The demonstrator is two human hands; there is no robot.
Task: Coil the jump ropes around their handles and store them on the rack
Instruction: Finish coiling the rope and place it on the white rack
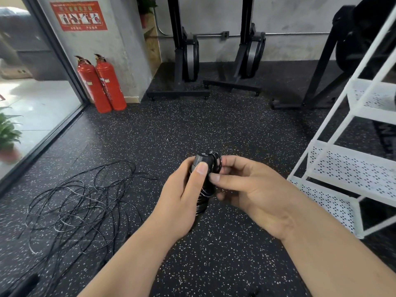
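Note:
A black jump rope bundle [204, 187], its thin rope wound round the paired handles, is held upright in front of me. My left hand [182, 196] grips the handles with the thumb pressed along their front. My right hand [246, 189] pinches the top loops of rope near the handle caps. A tangle of loose black jump ropes [79, 200] lies on the speckled floor to the left. The white rack [342, 168] with perforated shelves stands at the right.
Two red fire extinguishers [102, 84] stand by the wall at the back left. Black machine frames [214, 82] line the back wall. A glass wall and a potted plant [8, 133] are at the left. A black handle [23, 286] lies bottom left.

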